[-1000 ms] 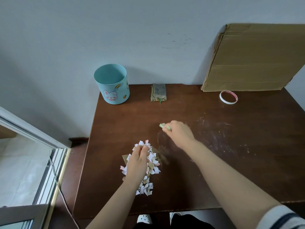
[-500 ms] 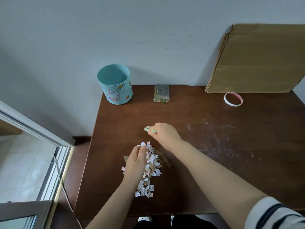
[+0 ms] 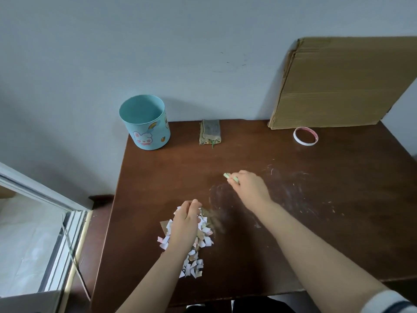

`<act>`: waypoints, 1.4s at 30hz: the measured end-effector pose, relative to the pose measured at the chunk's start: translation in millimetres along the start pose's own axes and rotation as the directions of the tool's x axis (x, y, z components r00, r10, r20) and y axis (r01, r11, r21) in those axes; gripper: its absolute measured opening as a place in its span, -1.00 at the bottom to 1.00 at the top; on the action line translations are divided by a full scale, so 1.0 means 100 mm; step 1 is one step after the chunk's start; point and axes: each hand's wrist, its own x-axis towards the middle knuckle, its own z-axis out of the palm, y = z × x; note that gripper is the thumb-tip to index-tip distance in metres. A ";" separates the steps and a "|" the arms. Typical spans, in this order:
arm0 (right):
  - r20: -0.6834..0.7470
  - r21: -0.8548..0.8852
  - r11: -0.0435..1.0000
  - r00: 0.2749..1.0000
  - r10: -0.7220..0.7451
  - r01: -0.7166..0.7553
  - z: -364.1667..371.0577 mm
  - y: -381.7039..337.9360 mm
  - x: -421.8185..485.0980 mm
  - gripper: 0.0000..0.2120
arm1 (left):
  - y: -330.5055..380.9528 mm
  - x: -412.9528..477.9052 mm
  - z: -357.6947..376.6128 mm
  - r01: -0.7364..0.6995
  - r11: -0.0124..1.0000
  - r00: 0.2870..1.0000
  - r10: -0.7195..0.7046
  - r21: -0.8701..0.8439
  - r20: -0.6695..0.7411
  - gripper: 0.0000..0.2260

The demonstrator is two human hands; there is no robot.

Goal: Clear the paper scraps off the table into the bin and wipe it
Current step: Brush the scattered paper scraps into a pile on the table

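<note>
Beyond the table's left edge, a pale window frame (image 3: 45, 199) over a lighter floor. At the back left corner of the dark brown wooden table (image 3: 338, 233), upright and open at the top, a round pale blue bin with a cartoon rabbit (image 3: 146, 129). Just right of it, against the wall, a folded grey-green cloth (image 3: 210, 134), untouched.

Near the front edge, left of centre, a heap of small white, pink and tan paper scraps (image 3: 194, 265), long axis running front to back. On top of that heap, the left hand (image 3: 186, 224), palm down, fingers curled into the far end and grasping scraps. Farther back and to the right, apart from the heap, the right hand (image 3: 248, 188), clenched round a small pale green piece (image 3: 230, 177), probably one more scrap.

Key relation for the coming move: bin well apart, back and to the left of both hands, left hand nearer. Likely a diagonal lift and carry, with loose scraps apt to spill.

Right of the hands, whitish smears (image 3: 293, 188) on the wood. At back right, a white ring of tape (image 3: 305, 136) and a brown cardboard sheet (image 3: 345, 82) leaning on the wall.
</note>
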 end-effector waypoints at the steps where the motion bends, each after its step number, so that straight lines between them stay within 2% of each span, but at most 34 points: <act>1: 0.028 0.004 0.999 0.999 -0.047 0.047 0.09 -0.06 -0.08 -0.70 | 0.00 0.01 0.02 0.001 1.000 1.000 -0.001 -0.001 0.002 -0.73; 4: 0.087 0.079 0.982 0.980 -0.177 0.170 0.21 -0.24 -0.31 -0.69 | 0.02 0.03 0.08 -0.003 0.999 1.000 0.003 0.039 0.015 -0.72; 7: 0.116 0.156 0.966 0.968 -0.224 0.205 0.09 -0.26 -0.37 -0.72 | 0.03 0.04 0.11 -0.011 0.998 1.000 0.009 0.055 0.027 -0.71; 9: 0.075 0.196 0.970 0.984 -0.163 0.146 -0.06 -0.15 -0.34 -0.74 | 0.05 0.03 0.12 -0.014 0.999 0.999 0.012 0.044 0.037 -0.72; 12: -0.070 0.153 0.987 0.995 0.070 -0.058 -0.25 0.17 -0.23 -0.73 | 0.07 0.02 0.11 -0.032 0.998 0.998 0.030 0.056 0.047 -0.72; 14: -0.085 0.061 0.985 0.982 0.169 -0.164 -0.23 0.33 -0.20 -0.70 | 0.07 0.01 0.11 -0.039 0.997 0.998 0.036 0.067 0.047 -0.72; 15: -0.062 0.028 0.985 0.983 0.170 -0.169 -0.17 0.34 -0.21 -0.69 | 0.06 0.00 0.11 -0.035 0.997 0.998 0.032 0.071 0.046 -0.72; 18: 0.029 0.042 0.999 0.999 0.020 -0.022 0.09 0.10 -0.35 -0.68 | 0.06 -0.03 0.12 -0.017 0.998 0.999 0.014 0.061 0.051 -0.72; 21: 0.077 0.098 0.985 0.986 -0.148 0.141 0.20 -0.19 -0.52 -0.69 | 0.06 -0.06 0.12 -0.028 0.998 0.998 0.025 0.060 0.055 -0.72; 23: 0.072 0.176 0.971 0.982 -0.174 0.159 0.12 -0.21 -0.54 -0.70 | 0.09 -0.06 0.10 -0.037 0.997 0.998 0.034 0.065 0.049 -0.72; 25: -0.003 0.236 0.967 0.995 -0.095 0.093 -0.01 -0.06 -0.46 -0.70 | 0.09 -0.05 0.08 -0.048 0.996 0.998 0.045 0.069 0.046 -0.72; 28: -0.091 0.119 0.986 0.987 0.130 -0.119 -0.17 0.30 -0.34 -0.72 | 0.09 -0.05 0.06 -0.054 0.997 0.998 0.052 0.059 0.043 -0.72; 30: -0.075 0.060 0.978 0.976 0.205 -0.201 -0.15 0.36 -0.34 -0.70 | 0.08 -0.07 0.07 -0.048 0.997 0.998 0.046 0.060 0.045 -0.72; 32: -0.018 0.066 0.985 0.987 0.161 -0.160 -0.03 0.22 -0.41 -0.69 | 0.07 -0.10 0.09 -0.035 0.997 0.998 0.032 0.066 0.053 -0.71; 38: 0.079 0.119 0.988 0.991 -0.110 0.100 0.18 -0.30 -0.68 -0.71 | 0.06 -0.14 0.10 -0.032 0.996 0.998 0.028 0.083 0.060 -0.73; 40: 0.054 0.157 0.985 0.995 -0.087 0.077 0.09 -0.23 -0.66 -0.71 | 0.04 -0.16 0.08 -0.037 0.996 0.998 0.032 0.082 0.055 -0.72; 42: -0.034 0.162 0.987 0.999 0.018 -0.012 -0.05 -0.02 -0.57 -0.71 | 0.04 -0.15 0.08 -0.047 0.995 0.997 0.042 0.091 0.058 -0.71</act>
